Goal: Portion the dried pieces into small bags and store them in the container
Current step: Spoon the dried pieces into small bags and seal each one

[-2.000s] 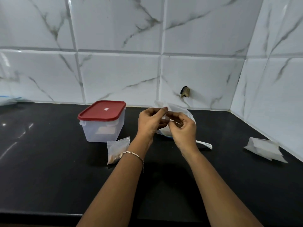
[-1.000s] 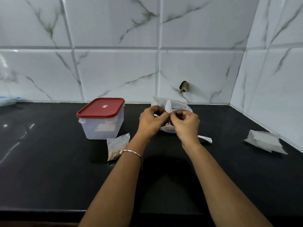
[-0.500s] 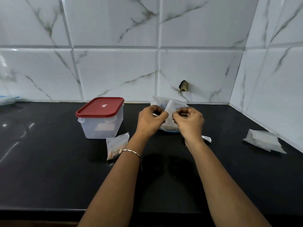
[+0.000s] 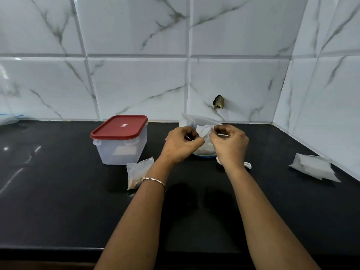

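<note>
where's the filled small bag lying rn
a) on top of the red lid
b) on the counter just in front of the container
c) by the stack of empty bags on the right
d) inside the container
b: the filled small bag lies flat on the counter, just in front of the red-lidded container.

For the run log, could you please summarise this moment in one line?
left hand: pinches small bag | right hand: pinches same bag | filled bag: on counter | container: lid on
</note>
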`<action>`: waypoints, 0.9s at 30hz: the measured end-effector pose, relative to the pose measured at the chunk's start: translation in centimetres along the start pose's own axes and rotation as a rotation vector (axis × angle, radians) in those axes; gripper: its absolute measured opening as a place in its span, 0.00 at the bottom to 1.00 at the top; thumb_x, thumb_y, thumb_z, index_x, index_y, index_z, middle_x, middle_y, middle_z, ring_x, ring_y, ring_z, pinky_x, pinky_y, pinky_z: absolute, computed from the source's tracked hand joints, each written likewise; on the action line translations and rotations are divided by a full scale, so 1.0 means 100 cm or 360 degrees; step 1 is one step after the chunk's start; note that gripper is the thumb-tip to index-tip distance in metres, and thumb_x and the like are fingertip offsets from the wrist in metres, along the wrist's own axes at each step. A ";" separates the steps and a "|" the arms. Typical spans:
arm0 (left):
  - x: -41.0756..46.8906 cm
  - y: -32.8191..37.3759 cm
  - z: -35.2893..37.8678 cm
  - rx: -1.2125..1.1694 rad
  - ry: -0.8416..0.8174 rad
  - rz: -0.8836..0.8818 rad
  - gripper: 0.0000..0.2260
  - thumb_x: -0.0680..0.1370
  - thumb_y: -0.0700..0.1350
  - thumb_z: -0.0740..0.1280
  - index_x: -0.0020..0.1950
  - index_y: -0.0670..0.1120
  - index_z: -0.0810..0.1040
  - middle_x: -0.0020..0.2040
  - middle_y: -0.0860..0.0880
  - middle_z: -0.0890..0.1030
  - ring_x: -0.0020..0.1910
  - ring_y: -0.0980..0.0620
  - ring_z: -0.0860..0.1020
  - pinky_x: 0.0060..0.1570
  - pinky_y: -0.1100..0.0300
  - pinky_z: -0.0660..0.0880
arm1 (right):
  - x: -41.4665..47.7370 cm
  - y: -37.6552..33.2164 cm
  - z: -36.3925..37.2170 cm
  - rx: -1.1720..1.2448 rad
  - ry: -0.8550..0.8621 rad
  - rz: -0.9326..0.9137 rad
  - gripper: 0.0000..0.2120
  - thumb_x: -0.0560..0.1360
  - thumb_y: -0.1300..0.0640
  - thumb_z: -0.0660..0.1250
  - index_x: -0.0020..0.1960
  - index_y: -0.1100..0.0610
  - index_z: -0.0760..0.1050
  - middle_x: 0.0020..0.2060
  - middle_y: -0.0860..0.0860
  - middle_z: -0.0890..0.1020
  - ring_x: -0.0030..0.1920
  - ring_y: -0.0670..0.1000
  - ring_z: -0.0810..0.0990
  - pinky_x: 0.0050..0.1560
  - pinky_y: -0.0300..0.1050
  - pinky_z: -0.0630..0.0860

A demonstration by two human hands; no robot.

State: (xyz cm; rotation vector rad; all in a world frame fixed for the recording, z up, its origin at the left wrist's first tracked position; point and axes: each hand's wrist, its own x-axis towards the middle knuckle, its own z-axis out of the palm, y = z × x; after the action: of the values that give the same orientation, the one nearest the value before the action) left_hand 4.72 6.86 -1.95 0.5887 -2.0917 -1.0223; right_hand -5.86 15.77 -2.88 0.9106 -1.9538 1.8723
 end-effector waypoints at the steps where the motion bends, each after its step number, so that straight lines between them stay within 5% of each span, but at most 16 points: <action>1: 0.000 -0.001 0.000 0.0028 -0.0007 0.0024 0.07 0.65 0.51 0.68 0.36 0.48 0.80 0.35 0.51 0.82 0.38 0.51 0.82 0.46 0.50 0.80 | 0.000 0.000 0.000 0.0003 0.0005 0.0004 0.04 0.68 0.61 0.73 0.43 0.57 0.83 0.34 0.43 0.81 0.35 0.39 0.80 0.37 0.21 0.69; 5: -0.002 -0.005 0.002 0.0225 0.0027 0.0185 0.10 0.63 0.54 0.67 0.40 0.51 0.78 0.40 0.54 0.81 0.41 0.54 0.79 0.47 0.48 0.79 | 0.001 0.000 0.000 0.0025 -0.0040 -0.0014 0.04 0.68 0.61 0.74 0.42 0.55 0.83 0.36 0.44 0.83 0.36 0.37 0.80 0.38 0.21 0.69; 9: -0.001 -0.014 0.006 0.0615 0.0090 0.0509 0.34 0.65 0.57 0.73 0.68 0.49 0.67 0.65 0.51 0.72 0.64 0.49 0.71 0.61 0.49 0.72 | 0.000 -0.001 0.001 0.0133 -0.0250 -0.0006 0.09 0.69 0.65 0.72 0.44 0.53 0.82 0.40 0.44 0.84 0.38 0.37 0.82 0.41 0.29 0.76; 12: 0.001 -0.015 0.009 0.0755 0.0161 0.0600 0.39 0.69 0.59 0.70 0.75 0.48 0.61 0.72 0.50 0.68 0.72 0.51 0.63 0.69 0.51 0.63 | -0.002 -0.001 0.003 0.0131 -0.0428 0.0005 0.10 0.70 0.65 0.72 0.48 0.52 0.83 0.42 0.42 0.84 0.41 0.42 0.83 0.44 0.40 0.81; 16: 0.004 -0.019 0.006 0.0814 0.0218 0.0594 0.33 0.71 0.53 0.71 0.73 0.49 0.65 0.65 0.50 0.76 0.68 0.50 0.70 0.68 0.52 0.60 | -0.002 -0.001 0.003 0.0123 -0.0564 0.0036 0.13 0.70 0.64 0.73 0.51 0.50 0.83 0.44 0.44 0.84 0.45 0.45 0.84 0.46 0.47 0.83; 22: 0.005 -0.022 0.002 0.0850 0.0367 0.0651 0.23 0.69 0.52 0.71 0.62 0.47 0.75 0.54 0.51 0.81 0.57 0.48 0.77 0.63 0.54 0.62 | -0.003 -0.005 0.002 0.0048 -0.0543 -0.0042 0.15 0.68 0.62 0.74 0.52 0.49 0.82 0.40 0.36 0.81 0.40 0.40 0.81 0.40 0.34 0.78; 27: 0.007 -0.028 -0.004 0.0897 0.0331 0.0568 0.25 0.68 0.53 0.70 0.63 0.48 0.74 0.58 0.50 0.77 0.59 0.46 0.73 0.62 0.50 0.65 | -0.004 -0.005 -0.001 0.0088 -0.0494 -0.0051 0.16 0.71 0.66 0.68 0.54 0.51 0.83 0.41 0.40 0.83 0.38 0.43 0.80 0.38 0.27 0.74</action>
State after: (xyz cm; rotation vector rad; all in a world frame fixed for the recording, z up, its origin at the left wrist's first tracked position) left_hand 4.81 4.65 -3.77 0.5319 -2.1860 -0.1556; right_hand -5.32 16.02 -2.72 1.3093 -2.0488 1.8670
